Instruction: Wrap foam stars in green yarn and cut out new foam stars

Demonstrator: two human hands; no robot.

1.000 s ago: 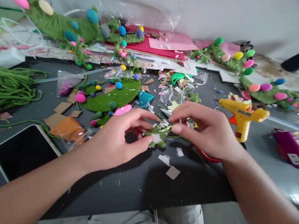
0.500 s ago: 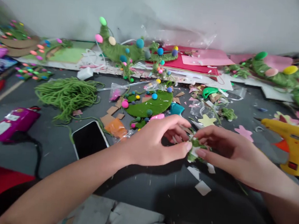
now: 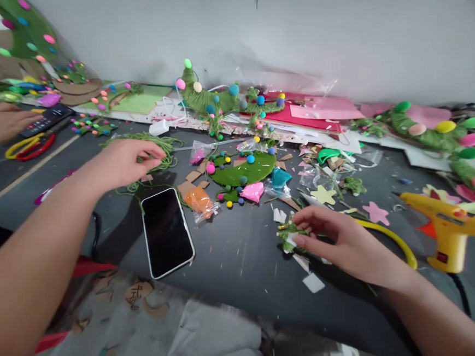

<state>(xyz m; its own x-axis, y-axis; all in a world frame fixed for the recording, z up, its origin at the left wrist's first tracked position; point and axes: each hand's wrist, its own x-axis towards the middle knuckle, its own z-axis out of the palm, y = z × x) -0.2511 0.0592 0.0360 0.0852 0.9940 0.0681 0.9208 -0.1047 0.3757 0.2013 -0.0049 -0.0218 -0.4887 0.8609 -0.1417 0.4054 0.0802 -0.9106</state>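
Note:
My left hand (image 3: pixel 125 164) is stretched out over the pile of green yarn (image 3: pixel 167 153), its fingers apart with nothing seen between them. Whether the fingertips touch the yarn I cannot tell. Low over the table, my right hand (image 3: pixel 335 235) pinches a small green yarn-wrapped piece (image 3: pixel 285 241) with white patches, partly covered by the fingers. White paper scraps (image 3: pixel 313 283) lie just below this hand. Between my hands are a phone (image 3: pixel 167 233) with a dark screen and a green felt leaf shape (image 3: pixel 242 170) with coloured pompoms.
At the right stands a yellow glue gun (image 3: pixel 449 230); yellow scissors handles (image 3: pixel 397 240) lie beside my right forearm. Another person's hand (image 3: pixel 3 126) is at the far left near a remote control (image 3: pixel 47 119). Small bags, including an orange one (image 3: pixel 198 199), and yarn-wrapped decorations (image 3: pixel 211 96) line the back.
My left hand has left the green piece and moved left to the yarn. My right hand still holds the piece. The view has shifted left, and another person's hand now shows.

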